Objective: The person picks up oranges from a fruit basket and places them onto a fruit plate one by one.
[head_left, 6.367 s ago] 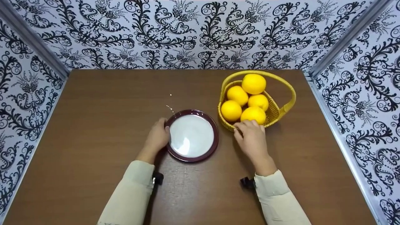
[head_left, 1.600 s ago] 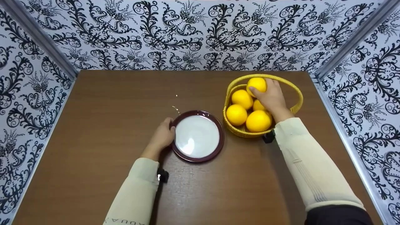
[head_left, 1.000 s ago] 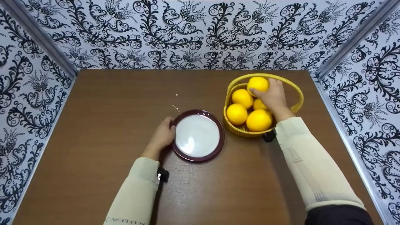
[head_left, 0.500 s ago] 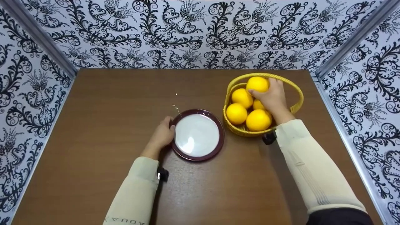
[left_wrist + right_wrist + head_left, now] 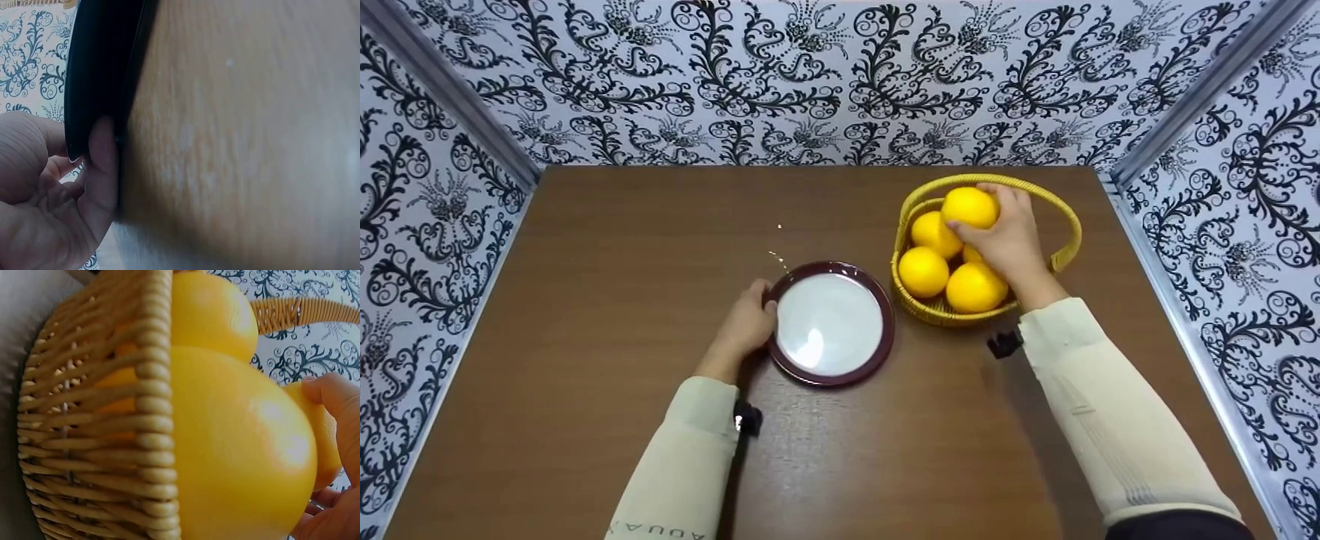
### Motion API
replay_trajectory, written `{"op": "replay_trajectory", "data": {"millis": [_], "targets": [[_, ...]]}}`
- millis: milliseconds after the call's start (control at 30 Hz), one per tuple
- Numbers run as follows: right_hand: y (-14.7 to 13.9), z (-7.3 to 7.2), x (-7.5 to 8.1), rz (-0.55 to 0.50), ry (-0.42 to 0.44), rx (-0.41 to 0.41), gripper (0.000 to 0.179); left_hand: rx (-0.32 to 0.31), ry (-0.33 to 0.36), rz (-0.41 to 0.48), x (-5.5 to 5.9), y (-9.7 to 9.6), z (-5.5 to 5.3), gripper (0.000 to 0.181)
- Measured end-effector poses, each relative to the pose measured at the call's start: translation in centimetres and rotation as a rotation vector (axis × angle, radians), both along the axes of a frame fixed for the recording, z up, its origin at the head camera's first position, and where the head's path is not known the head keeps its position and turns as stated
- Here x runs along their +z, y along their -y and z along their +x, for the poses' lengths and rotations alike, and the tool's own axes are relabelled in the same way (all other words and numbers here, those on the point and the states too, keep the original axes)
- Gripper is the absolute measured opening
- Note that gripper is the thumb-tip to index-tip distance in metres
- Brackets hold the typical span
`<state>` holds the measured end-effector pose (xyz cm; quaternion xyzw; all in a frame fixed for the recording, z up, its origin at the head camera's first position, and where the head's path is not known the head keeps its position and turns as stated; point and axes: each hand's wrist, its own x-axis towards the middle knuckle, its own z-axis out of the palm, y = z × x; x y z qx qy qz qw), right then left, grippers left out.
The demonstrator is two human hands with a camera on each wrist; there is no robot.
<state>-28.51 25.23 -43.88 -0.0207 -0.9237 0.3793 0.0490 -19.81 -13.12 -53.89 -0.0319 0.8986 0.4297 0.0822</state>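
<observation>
Okay so, head view: the left hand [image 5: 748, 324] has the plate [image 5: 831, 324] by its left edge, thumb over the maroon rim. Plate's on the brown counter [image 5: 622, 262], just left of a yellow wicker basket [image 5: 941, 316]. The right hand [image 5: 1011, 232] has a grip on an orange [image 5: 969, 208], the furthest-back one, under the arched handle [image 5: 1075, 225]. Four other oranges [image 5: 924, 271] sit in the basket, one mostly hidden by that hand. Pale sleeves [image 5: 1084, 375] on both arms, scrolly black-and-white wallpaper [image 5: 810, 82] behind.

Left wrist view: yep, it's a pinch, plate edge between thumb and fingers, bare wood filling most of the rest.

Right wrist view: basket weave up close, one orange looming at the rim, another beyond it, and the gripped orange at the far right.
</observation>
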Motion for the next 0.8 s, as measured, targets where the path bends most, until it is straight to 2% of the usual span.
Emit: {"op": "replay_trajectory", "data": {"millis": [233,433,633,800], "targets": [[0.6,1.1,-0.1,0.002,-0.06,0.052,0.074,-0.005,-0.012,-0.033,0.1,0.1,0.2,0.029],[1.2,2.3,0.1,0.008,-0.063,0.08,0.075,-0.002,-0.007,-0.019,0.1,0.1,0.1,0.027],[1.8,3.5,0.2,0.028,-0.109,0.11,0.074,-0.002,-0.011,-0.017,0.1,0.1,0.1,0.026],[2.4,4.5,0.1,-0.005,-0.144,0.126,0.074,-0.005,-0.012,-0.007,0.3,0.1,0.2,0.028]]}}
